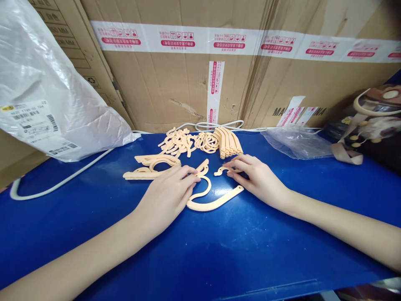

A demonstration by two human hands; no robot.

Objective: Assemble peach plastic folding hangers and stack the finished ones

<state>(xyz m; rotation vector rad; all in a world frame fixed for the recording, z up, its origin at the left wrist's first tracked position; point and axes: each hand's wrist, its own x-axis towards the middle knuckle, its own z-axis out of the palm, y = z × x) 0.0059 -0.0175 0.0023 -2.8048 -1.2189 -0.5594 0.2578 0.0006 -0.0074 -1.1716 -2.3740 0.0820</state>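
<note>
My left hand [171,192] is closed, its fingertips pinching a cream plastic hanger piece [204,166] just above the blue table. Beneath those fingers, a curved hook [206,188] meets a long curved hanger arm [216,203]; part of where they join is hidden by the hand. My right hand [255,177] pinches a small wavy cream piece [222,170], whose right end is covered by the fingers. Left of my left hand lie folded cream hangers [144,175], partly behind it.
Behind the hands are a pile of small cream pieces [177,141], some rings [206,142] and a stack of curved arms [228,141]. A white plastic bag [62,92] stands left, a clear bag [294,142] lies right. Cardboard boxes [175,83] and a white cable [62,190] border the blue table [200,259].
</note>
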